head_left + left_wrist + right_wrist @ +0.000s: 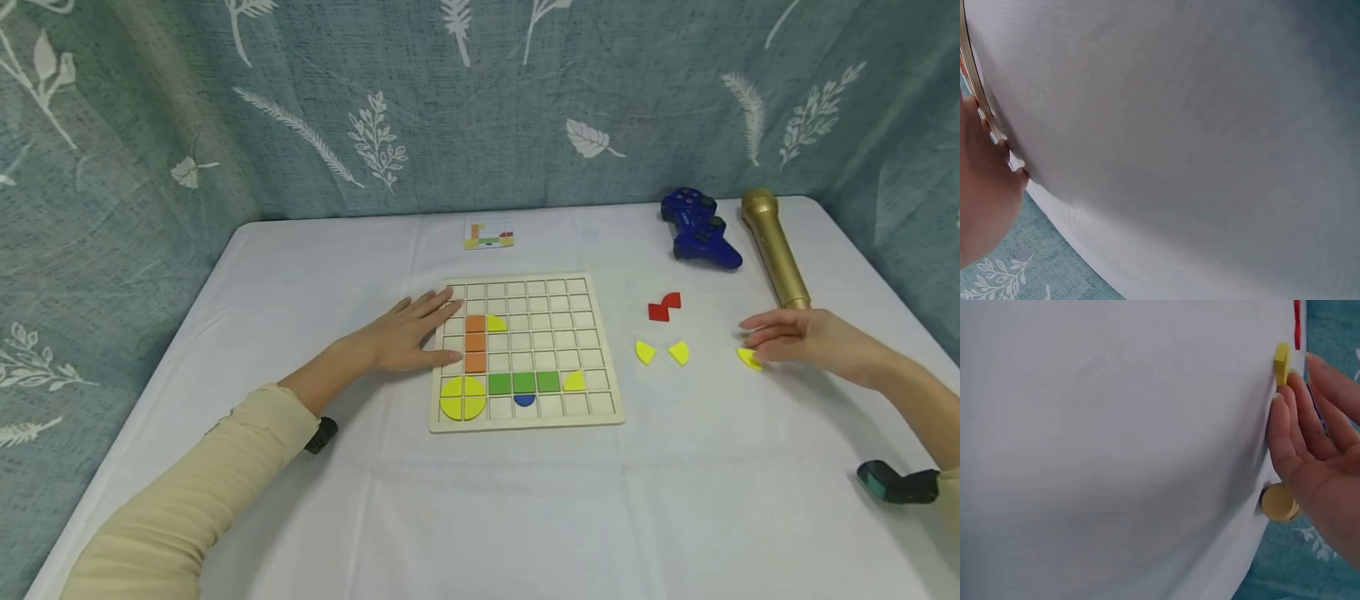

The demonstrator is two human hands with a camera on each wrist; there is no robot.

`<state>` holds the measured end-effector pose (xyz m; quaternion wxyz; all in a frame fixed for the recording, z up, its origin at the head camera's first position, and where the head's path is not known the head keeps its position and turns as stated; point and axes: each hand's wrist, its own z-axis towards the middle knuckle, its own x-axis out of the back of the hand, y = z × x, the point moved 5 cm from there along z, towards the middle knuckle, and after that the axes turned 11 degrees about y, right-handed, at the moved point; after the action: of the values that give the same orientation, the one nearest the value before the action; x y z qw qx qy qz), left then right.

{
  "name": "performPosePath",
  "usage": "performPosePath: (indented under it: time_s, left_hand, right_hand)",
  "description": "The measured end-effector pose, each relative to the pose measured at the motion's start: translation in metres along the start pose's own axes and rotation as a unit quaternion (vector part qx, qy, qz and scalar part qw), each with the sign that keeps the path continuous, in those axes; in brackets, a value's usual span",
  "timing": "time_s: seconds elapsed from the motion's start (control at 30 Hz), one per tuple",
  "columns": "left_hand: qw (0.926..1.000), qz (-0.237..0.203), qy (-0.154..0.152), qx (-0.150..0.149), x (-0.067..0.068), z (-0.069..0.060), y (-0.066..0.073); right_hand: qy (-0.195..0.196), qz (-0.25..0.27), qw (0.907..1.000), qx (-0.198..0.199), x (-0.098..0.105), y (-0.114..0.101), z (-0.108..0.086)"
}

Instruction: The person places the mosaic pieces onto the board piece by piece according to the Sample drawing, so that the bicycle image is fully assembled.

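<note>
A wooden grid board (534, 416) lies on the table in the head view. My left hand (408, 333) rests with spread fingers on its left edge; the left wrist view shows only part of that hand (988, 181) beside the board's side. On the board are orange squares (476, 342), green squares (522, 383), a blue half circle (524, 400) and several yellow quarter circles (452, 408). At the right, my right hand (813, 342) pinches a yellow quarter-circle piece (748, 359) at its fingertips. The right wrist view shows this piece (1282, 362) edge-on at the fingertips.
Two loose yellow pieces (678, 353) and red pieces (658, 312) lie right of the board. A small pattern card (489, 241) lies behind it. At the back right are a blue game controller (701, 231) and a gold microphone (776, 250), close to my right hand.
</note>
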<state>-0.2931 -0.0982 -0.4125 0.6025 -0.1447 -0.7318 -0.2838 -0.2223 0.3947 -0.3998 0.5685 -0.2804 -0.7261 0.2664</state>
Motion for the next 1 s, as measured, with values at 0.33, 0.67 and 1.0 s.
performPosePath:
  time_s: [0.33, 0.67, 1.0]
  left_hand:
    - [1.0000, 0.003, 0.001, 0.003, 0.000, 0.000, 0.000]
    - [1.0000, 0.000, -0.001, 0.003, -0.001, 0.000, 0.000]
    - [1.0000, 0.002, 0.002, -0.002, -0.001, 0.001, -0.001]
  right_hand:
    - [0.065, -0.048, 0.9924, 0.094, -0.006, -0.008, -0.003]
    - [0.103, -0.089, 0.9860, 0.097, -0.005, -0.008, -0.007]
    - [0.065, -0.044, 0.9957, 0.048, -0.017, -0.026, -0.007]
